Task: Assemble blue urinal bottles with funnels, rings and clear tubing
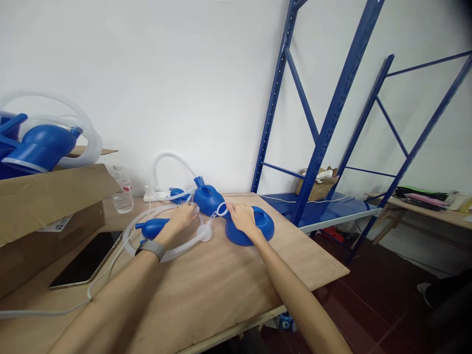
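A blue bottle with a handle lies on the wooden table, and a white ring strap is by its neck. My right hand is closed at the ring, over the left part of this bottle. My left hand, its wrist in a grey watch band, is closed near the translucent tube; what its fingers hold is too small to make out. Beneath and around it are the coiled tube, a white round cap and a small blue piece. Behind the hands sits a second blue bottle.
At the left are a cardboard box holding blue bottles and tubes, a phone and a water bottle. A power strip lies by the wall. Blue shelving stands beyond the table's right edge.
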### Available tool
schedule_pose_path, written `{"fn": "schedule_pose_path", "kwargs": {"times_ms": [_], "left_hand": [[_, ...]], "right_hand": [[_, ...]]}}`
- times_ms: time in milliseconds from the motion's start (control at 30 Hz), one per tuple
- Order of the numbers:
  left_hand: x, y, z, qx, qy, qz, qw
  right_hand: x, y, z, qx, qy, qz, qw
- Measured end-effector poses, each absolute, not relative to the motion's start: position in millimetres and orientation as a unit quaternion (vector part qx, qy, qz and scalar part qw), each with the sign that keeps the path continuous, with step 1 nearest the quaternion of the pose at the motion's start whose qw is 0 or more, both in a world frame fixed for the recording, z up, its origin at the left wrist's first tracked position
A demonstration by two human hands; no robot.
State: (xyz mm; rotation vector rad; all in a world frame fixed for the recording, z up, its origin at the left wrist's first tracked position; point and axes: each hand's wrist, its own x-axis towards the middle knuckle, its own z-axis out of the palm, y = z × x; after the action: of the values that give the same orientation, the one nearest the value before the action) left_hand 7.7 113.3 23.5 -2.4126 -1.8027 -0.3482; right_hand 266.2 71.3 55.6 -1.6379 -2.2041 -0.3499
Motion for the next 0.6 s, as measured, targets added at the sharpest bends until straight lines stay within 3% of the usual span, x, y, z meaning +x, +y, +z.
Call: {"fn": "schedule_pose_path", "kwargs": {"times_ms": [333, 600], "left_hand": [[-34.4, 82.9, 20.5, -0.825, -0.551, -0.087, 0.087], [-45.8, 87.4, 24.1, -0.787, -0.602, -0.111, 0.082]], "right_hand": [[266.5, 66.2, 59.3, -0.570, -0.799, -0.140, 0.133], [267.2, 71.0, 54.9, -0.574, -0.792, -0.111, 0.178]]}}
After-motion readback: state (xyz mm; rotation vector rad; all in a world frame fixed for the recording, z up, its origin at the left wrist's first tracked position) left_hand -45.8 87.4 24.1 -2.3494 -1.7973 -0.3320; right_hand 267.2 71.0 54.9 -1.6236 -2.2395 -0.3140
